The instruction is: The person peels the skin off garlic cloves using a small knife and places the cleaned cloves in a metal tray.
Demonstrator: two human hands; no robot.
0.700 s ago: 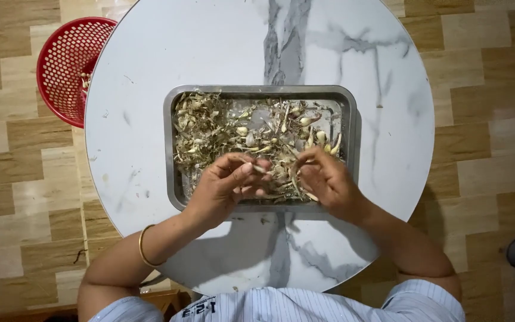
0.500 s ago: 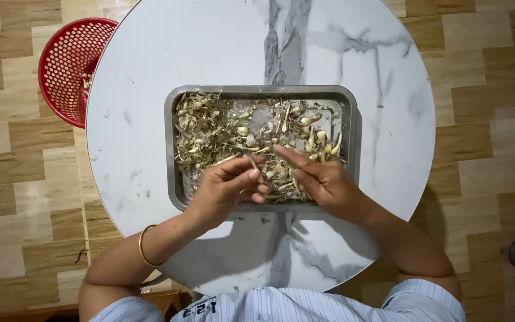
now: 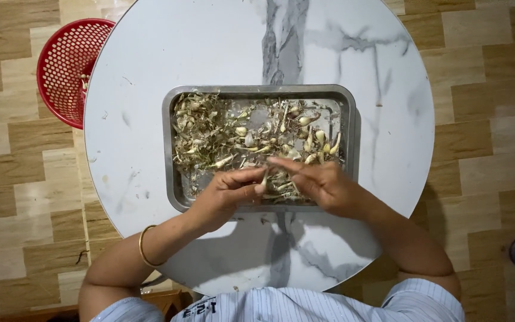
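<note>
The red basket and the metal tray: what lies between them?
In the head view, only bare marble tabletop lies between the red basket, half tucked under the table's edge, and the metal tray.

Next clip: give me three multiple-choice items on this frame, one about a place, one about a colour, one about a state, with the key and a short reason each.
1. Where does the metal tray sit?
A. on the round marble table
B. on the floor
C. inside the basket

2. What colour is the perforated basket beside the table?
A. blue
B. red
C. green

3. What is the left hand doing?
A. resting flat on the table
B. hanging out of view
C. pinching a small pale bulb over the tray, facing the right hand

Key: 1 A, the tray lies mid-tabletop; 2 B, the mesh is plainly red; 3 C, fingertips close on the bulb.
</note>
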